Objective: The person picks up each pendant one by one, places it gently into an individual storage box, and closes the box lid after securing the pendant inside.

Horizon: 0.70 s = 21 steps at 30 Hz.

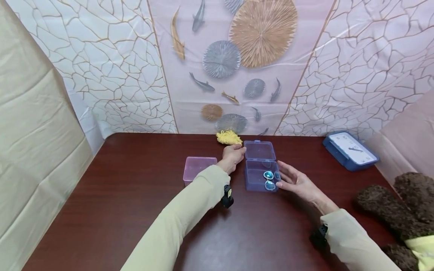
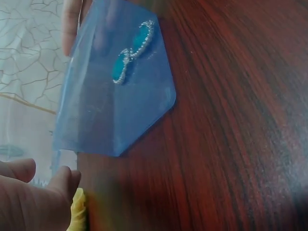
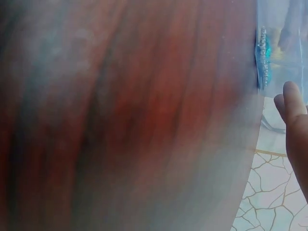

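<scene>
A translucent blue plastic box stands on the table with its hinged lid raised towards the back. Inside, at its right side, lie two teal gem pieces with sparkling silvery rims, also visible through the plastic in both wrist views. My left hand is at the left edge of the lid, thumb and fingers apart in the left wrist view; whether it touches the lid is unclear. At the box's right wall is my right hand, its fingers extended and the fingertips at the wall.
A pink translucent box with its lid down sits left of my left forearm. Behind my left hand lies a yellow bundle of yarn. A blue-framed clock is at the back right, and a brown plush toy at the right edge.
</scene>
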Each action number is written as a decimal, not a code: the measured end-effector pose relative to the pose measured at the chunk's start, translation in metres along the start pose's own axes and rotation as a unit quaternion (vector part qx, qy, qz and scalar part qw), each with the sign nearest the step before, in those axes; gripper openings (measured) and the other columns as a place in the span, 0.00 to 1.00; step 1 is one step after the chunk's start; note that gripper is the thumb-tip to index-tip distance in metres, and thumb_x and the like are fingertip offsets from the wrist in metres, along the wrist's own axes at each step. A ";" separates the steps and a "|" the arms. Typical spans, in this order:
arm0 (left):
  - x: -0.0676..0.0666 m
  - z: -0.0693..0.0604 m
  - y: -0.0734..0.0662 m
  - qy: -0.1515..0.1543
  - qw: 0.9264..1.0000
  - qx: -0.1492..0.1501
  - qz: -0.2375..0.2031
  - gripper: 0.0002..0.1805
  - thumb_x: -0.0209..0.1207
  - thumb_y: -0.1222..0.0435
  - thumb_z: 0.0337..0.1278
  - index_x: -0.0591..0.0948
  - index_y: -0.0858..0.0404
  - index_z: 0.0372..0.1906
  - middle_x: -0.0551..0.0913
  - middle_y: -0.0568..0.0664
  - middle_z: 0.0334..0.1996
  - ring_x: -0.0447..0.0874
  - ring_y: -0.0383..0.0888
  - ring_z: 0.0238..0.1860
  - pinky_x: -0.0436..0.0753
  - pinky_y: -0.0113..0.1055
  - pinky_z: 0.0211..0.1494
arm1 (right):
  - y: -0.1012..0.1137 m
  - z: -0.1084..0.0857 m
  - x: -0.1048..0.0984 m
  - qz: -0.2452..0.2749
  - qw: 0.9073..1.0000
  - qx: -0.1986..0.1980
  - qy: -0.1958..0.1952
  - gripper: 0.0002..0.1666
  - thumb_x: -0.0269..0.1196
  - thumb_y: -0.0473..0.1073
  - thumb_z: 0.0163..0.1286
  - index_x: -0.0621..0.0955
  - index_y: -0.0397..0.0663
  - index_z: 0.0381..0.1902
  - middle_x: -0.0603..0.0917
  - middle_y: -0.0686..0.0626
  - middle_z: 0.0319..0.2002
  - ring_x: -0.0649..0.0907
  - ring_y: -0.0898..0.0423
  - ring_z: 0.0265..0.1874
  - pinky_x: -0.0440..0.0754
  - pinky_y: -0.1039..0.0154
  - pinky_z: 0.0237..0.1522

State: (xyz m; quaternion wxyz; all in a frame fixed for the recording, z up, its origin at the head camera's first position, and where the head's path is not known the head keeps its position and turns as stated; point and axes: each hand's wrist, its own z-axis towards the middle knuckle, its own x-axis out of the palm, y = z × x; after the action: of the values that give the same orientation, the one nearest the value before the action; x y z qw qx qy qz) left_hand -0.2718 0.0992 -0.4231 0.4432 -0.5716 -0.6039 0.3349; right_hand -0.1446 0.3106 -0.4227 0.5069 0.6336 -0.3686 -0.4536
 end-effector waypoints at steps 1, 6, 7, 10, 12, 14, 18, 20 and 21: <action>0.002 0.018 0.012 -0.003 1.000 0.012 -0.003 0.20 0.61 0.68 0.58 0.78 0.64 0.57 0.82 0.51 0.48 0.83 0.41 0.45 0.82 0.31 0.46 | -0.001 0.000 0.000 0.002 1.000 0.001 -0.001 0.47 0.60 0.34 0.66 0.46 0.37 0.73 0.49 0.33 0.72 0.54 0.35 0.69 0.74 0.77 0.52; 0.003 0.046 0.030 0.000 0.999 0.039 -0.020 0.16 0.63 0.71 0.54 0.83 0.63 0.49 0.86 0.53 0.41 0.86 0.43 0.39 0.84 0.33 0.41 | -0.001 0.001 0.001 0.009 1.000 -0.011 -0.004 0.46 0.60 0.32 0.65 0.47 0.35 0.72 0.51 0.30 0.71 0.65 0.50 0.67 0.74 0.76 0.52; 0.001 0.042 0.030 0.002 0.999 0.040 -0.025 0.15 0.62 0.72 0.54 0.83 0.64 0.48 0.86 0.54 0.40 0.86 0.44 0.38 0.84 0.33 0.40 | -0.002 0.001 0.002 0.011 1.000 -0.015 -0.004 0.46 0.60 0.32 0.65 0.47 0.34 0.72 0.51 0.30 0.71 0.67 0.55 0.66 0.75 0.76 0.52; 0.000 -0.006 -0.002 -0.012 1.000 0.013 -0.021 0.17 0.57 0.75 0.59 0.79 0.68 0.54 0.83 0.59 0.49 0.84 0.49 0.47 0.82 0.38 0.50 | -0.002 0.002 0.003 0.015 1.000 -0.023 -0.003 0.45 0.60 0.32 0.65 0.48 0.33 0.72 0.52 0.29 0.70 0.70 0.66 0.61 0.75 0.76 0.52; 0.000 -0.028 -0.016 -0.012 1.000 0.013 -0.025 0.19 0.54 0.77 0.60 0.76 0.70 0.57 0.80 0.61 0.52 0.82 0.53 0.51 0.80 0.39 0.53 | -0.002 0.002 0.003 0.014 1.000 -0.023 -0.006 0.45 0.60 0.32 0.65 0.49 0.34 0.72 0.53 0.30 0.70 0.70 0.66 0.61 0.75 0.76 0.52; -0.001 -0.041 -0.026 -0.006 1.000 0.011 -0.027 0.21 0.53 0.78 0.59 0.74 0.70 0.59 0.78 0.62 0.55 0.79 0.54 0.54 0.78 0.42 0.56 | -0.003 0.002 0.003 0.012 1.000 -0.023 -0.008 0.45 0.60 0.32 0.64 0.49 0.34 0.72 0.53 0.30 0.70 0.69 0.62 0.63 0.74 0.76 0.52; -0.001 -0.045 -0.029 -0.002 0.999 0.033 -0.023 0.21 0.56 0.79 0.56 0.78 0.68 0.56 0.82 0.59 0.51 0.83 0.51 0.49 0.81 0.39 0.51 | -0.003 0.002 0.003 0.004 1.000 -0.019 -0.012 0.45 0.60 0.32 0.65 0.49 0.34 0.72 0.53 0.30 0.70 0.67 0.56 0.65 0.74 0.76 0.52; -0.001 -0.040 -0.026 -0.001 0.999 0.050 -0.017 0.20 0.58 0.79 0.54 0.80 0.67 0.53 0.84 0.57 0.47 0.85 0.48 0.45 0.83 0.37 0.47 | -0.003 0.002 0.003 0.001 1.000 -0.020 -0.014 0.44 0.60 0.32 0.65 0.49 0.33 0.72 0.53 0.30 0.70 0.67 0.53 0.66 0.74 0.76 0.52; -0.001 -0.037 -0.023 0.001 0.998 0.060 -0.012 0.19 0.59 0.79 0.52 0.81 0.66 0.51 0.85 0.57 0.45 0.85 0.46 0.43 0.84 0.36 0.44 | -0.003 0.001 0.003 -0.001 1.000 -0.018 -0.016 0.44 0.60 0.33 0.65 0.49 0.33 0.72 0.53 0.30 0.70 0.67 0.53 0.66 0.74 0.76 0.52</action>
State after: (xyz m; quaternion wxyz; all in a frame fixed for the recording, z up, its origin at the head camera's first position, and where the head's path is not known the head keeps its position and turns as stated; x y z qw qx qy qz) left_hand -0.2471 0.0912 -0.3881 0.4809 -0.5370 -0.5893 0.3649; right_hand -0.1450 0.3082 -0.4266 0.5118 0.6173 -0.3677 -0.4709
